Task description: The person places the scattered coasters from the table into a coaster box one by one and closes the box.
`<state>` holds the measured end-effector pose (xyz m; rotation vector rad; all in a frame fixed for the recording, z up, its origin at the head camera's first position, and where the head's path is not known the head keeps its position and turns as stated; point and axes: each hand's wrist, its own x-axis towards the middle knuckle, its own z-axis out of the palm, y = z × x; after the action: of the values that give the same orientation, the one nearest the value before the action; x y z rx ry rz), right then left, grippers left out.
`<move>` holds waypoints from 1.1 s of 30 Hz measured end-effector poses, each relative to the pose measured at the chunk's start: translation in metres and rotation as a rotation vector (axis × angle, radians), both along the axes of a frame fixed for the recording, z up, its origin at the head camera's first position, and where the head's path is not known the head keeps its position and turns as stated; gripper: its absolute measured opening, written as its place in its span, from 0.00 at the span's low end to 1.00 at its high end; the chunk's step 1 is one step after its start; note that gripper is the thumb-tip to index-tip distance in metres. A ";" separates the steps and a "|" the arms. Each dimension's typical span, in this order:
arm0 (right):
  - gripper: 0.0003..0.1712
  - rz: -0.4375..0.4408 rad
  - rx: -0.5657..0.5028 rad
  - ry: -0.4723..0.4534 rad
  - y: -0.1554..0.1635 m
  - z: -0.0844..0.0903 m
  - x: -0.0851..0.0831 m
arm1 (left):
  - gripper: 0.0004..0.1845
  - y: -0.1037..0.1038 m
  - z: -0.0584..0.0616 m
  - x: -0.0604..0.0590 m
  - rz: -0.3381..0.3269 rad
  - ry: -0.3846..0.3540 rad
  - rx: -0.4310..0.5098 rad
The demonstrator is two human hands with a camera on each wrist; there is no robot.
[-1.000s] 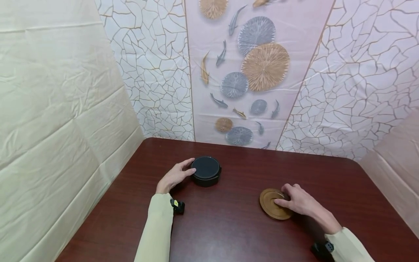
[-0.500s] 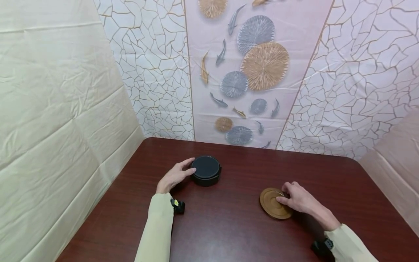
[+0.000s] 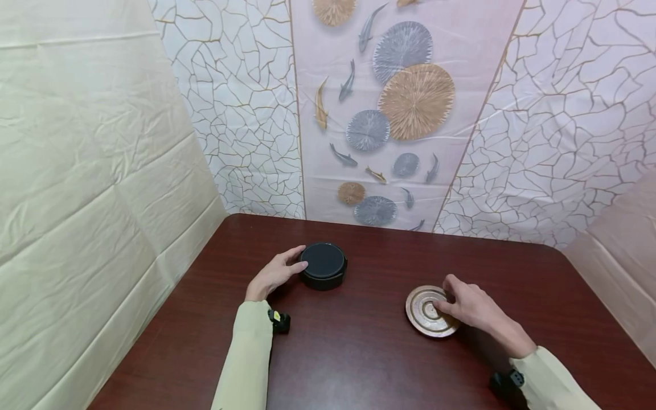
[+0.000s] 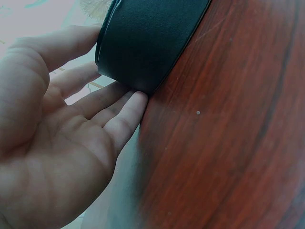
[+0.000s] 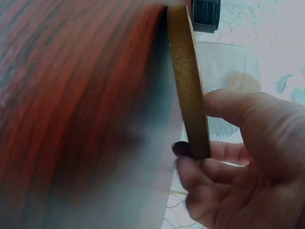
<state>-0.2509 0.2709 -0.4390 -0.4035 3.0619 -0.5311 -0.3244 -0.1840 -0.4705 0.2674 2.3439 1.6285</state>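
A round black box [image 3: 324,263] with a flat top sits on the table, left of centre in the head view. My left hand [image 3: 274,275] rests against its left side, thumb at the top rim and other fingers stretched low along the wall, as the left wrist view shows. To the right, my right hand [image 3: 474,307] pinches a round wooden coaster [image 3: 426,320] by its right edge. Thumb on the upper face and fingers beneath, it holds the coaster [image 5: 186,76] tilted, seen edge-on in the right wrist view. Ring-shaped grooves catch the light on its upper face.
The dark red-brown table [image 3: 359,353] has a glossy top with rounded far corners. Behind it hangs a patterned cloth [image 3: 384,142], and a cream cloth [image 3: 102,171] hangs along the left. Small black cameras [image 3: 279,322] sit at the wrists.
My right hand and the coaster have moved slightly up in the head view. The coaster has tilted, and its face now looks pale and shiny. My left hand and the box stay put.
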 end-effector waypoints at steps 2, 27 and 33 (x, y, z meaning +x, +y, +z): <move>0.20 0.000 -0.003 0.027 -0.001 0.001 0.000 | 0.35 0.001 0.007 0.004 -0.009 -0.006 -0.002; 0.25 0.202 0.028 0.050 -0.015 0.034 0.011 | 0.34 0.000 0.000 0.002 0.014 0.032 0.006; 0.22 0.228 -0.001 0.027 -0.020 0.039 0.015 | 0.34 0.000 -0.002 0.001 0.017 0.008 0.009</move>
<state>-0.2362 0.2512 -0.4000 -0.7532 2.9842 -0.5207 -0.3233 -0.1841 -0.4725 0.2577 2.3513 1.6491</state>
